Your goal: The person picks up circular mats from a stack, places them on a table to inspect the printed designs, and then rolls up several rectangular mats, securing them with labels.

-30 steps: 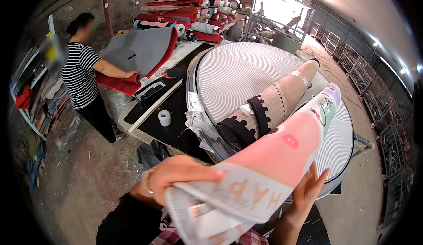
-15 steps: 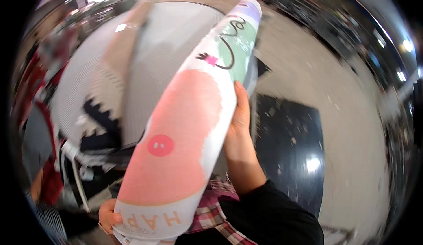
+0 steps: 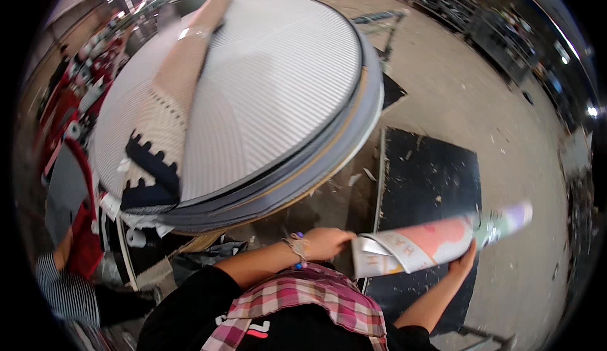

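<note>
A rolled-up printed mat [image 3: 430, 245], white with pink, green and purple patches, is held slanting out to my right. My left hand [image 3: 330, 243], with a beaded bracelet at the wrist, pinches the edge of the roll's near open end. Around the roll's middle, from below, my right hand [image 3: 465, 260] is closed; part of its fingers is hidden behind the roll. Beneath the roll is a dark flat board [image 3: 430, 180] on the floor.
A thick stack of round grey mats [image 3: 284, 85] stands ahead, with a beige roll [image 3: 180, 73] with a dark scalloped end lying across it. Another person in a striped sleeve [image 3: 60, 281] is at the left. Metal racks [image 3: 499, 41] stand far right.
The printed roll has swung from upright in front of me down to the right, its near end now beside my left hand. My view of the round stack is less blocked.
</note>
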